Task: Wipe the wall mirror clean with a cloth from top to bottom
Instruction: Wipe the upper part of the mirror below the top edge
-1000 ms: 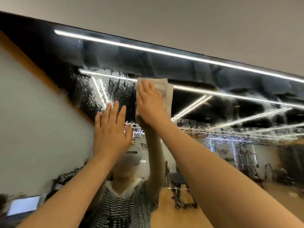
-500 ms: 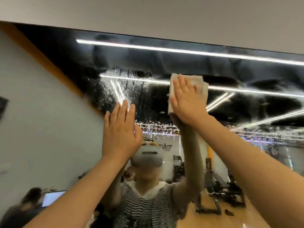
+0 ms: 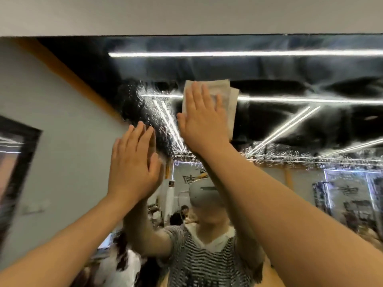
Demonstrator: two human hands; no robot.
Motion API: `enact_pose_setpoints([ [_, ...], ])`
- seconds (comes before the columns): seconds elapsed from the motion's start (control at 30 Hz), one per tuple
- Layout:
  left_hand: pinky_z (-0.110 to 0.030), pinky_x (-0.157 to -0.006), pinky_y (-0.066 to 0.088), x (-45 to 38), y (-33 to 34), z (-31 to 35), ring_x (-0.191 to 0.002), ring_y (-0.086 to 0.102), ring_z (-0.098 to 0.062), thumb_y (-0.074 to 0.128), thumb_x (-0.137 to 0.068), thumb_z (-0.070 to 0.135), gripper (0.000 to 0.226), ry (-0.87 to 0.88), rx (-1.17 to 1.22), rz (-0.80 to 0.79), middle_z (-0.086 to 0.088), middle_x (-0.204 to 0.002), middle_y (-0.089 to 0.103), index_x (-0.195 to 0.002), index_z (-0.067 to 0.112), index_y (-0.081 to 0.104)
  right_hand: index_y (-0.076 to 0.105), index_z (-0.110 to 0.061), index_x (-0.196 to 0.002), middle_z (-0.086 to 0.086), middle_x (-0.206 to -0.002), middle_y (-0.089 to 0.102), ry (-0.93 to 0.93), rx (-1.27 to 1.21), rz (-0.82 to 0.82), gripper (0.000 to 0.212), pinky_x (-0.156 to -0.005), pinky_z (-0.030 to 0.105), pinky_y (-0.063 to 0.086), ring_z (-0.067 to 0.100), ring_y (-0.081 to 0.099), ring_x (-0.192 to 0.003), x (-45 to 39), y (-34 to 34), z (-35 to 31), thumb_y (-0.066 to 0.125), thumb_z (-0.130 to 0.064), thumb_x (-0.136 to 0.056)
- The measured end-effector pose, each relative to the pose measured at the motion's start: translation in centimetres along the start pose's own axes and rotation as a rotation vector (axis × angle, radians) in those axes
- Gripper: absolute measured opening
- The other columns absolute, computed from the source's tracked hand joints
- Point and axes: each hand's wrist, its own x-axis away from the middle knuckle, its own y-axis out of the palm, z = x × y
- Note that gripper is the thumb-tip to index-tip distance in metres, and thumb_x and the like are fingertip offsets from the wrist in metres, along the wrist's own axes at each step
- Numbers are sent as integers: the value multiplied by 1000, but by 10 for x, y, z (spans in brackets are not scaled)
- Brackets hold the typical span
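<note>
White and folded, the cloth (image 3: 222, 100) is lying flat against the wall mirror (image 3: 269, 125), high up near the mirror's top edge. The right hand (image 3: 204, 123) is pressing the cloth onto the glass. Its fingers are straight and spread out, not curled around anything. Most of the cloth is hiding under this hand, and only the top and the right side are sticking out.

Just left of the cloth and a bit lower, the left hand (image 3: 132, 164) is resting flat on the mirror. Its fingers are straight too and close together, and they are holding nothing. The two hands are near each other but are not touching.

Lots of tiny water drops (image 3: 145, 104) are sitting on the glass to the left of the cloth and just above the left hand. More drops are making a sparkly band (image 3: 300, 155) lower down, to the right of the cloth. Above the cloth the glass is looking dark and streaky.

Long bright ceiling lights (image 3: 248, 53) are shining in the mirror above the cloth. Below the cloth, the mirror is showing a person in a striped shirt (image 3: 199, 264) who is wearing a grey headset (image 3: 204, 194). A plain grey wall (image 3: 186, 13) is sitting above the mirror's top edge. Far to the left of the cloth, a dark frame (image 3: 22, 162) is showing in the glass, and it is looking blurry.
</note>
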Motion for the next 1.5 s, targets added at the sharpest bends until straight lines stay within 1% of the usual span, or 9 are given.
enact_pose_setpoints([
  [0.5,-36,-118,4,2,-6,1,-146,21,-24,24,-87,41,68,-19,88,-8,-7,-156,31,-147,14,39,-14,-14,-152,6,-162,-14,28,15,-24,64,-115,41,-13,21,-13,-149,7,-6,-4,15,-41,-103],
  [0.67,-27,-115,-14,0,-19,-10,-148,-4,-11,26,-88,41,69,58,147,-165,3,-163,7,-154,23,17,-13,-17,-153,3,-162,-13,54,5,-18,63,-113,38,-16,18,-14,-148,9,-5,-8,18,-41,-103],
  [0.77,-28,-117,-7,1,-37,-40,-148,4,-13,21,-87,48,72,123,160,-196,2,-161,15,-153,21,21,-10,-16,-155,5,-163,-9,99,21,-9,64,-116,42,-11,19,-10,-149,8,-3,-13,20,-41,-103],
  [0.9,-44,-119,10,2,-62,-108,-146,20,-29,19,-83,45,76,42,52,-122,-12,-156,29,-148,10,35,-8,-15,-155,7,-163,-8,158,48,-21,66,-120,47,-2,22,-6,-149,7,-1,-24,10,-45,-99],
  [0.97,-49,-118,15,0,-71,-140,-145,23,-32,20,-84,43,74,17,0,-117,-16,-155,31,-147,7,37,-8,-14,-154,7,-163,-9,190,49,-35,64,-120,47,-2,22,-7,-149,6,0,-30,13,-43,-101],
  [1.1,-50,-117,16,-1,-74,-193,-145,23,-34,22,-87,41,72,31,-93,-127,-19,-154,31,-147,3,36,-6,-14,-155,5,-163,-10,246,50,-41,64,-118,44,-5,22,-9,-149,5,0,-41,12,-42,-101],
  [1.2,-51,-117,17,0,-68,-218,-145,21,-33,22,-90,41,70,19,-92,-126,-19,-155,29,-149,3,31,-5,-15,-155,4,-163,-9,277,48,-39,61,-118,43,-6,20,-9,-149,3,2,-49,21,-37,-104],
  [1.37,-51,-115,18,3,-60,-226,-144,24,-32,25,-91,38,67,43,-58,-79,-17,-155,31,-148,6,34,-1,-15,-156,4,-163,-8,304,66,-53,63,-119,44,-6,20,-7,-150,1,2,-51,15,-42,-101],
  [1.5,-48,-117,12,4,-60,-230,-147,18,-28,21,-91,42,69,45,-31,-74,-12,-158,25,-151,10,31,-1,-14,-156,4,-163,-7,391,69,-26,58,-120,45,-2,21,-4,-150,-7,3,-66,20,-34,-105],
])
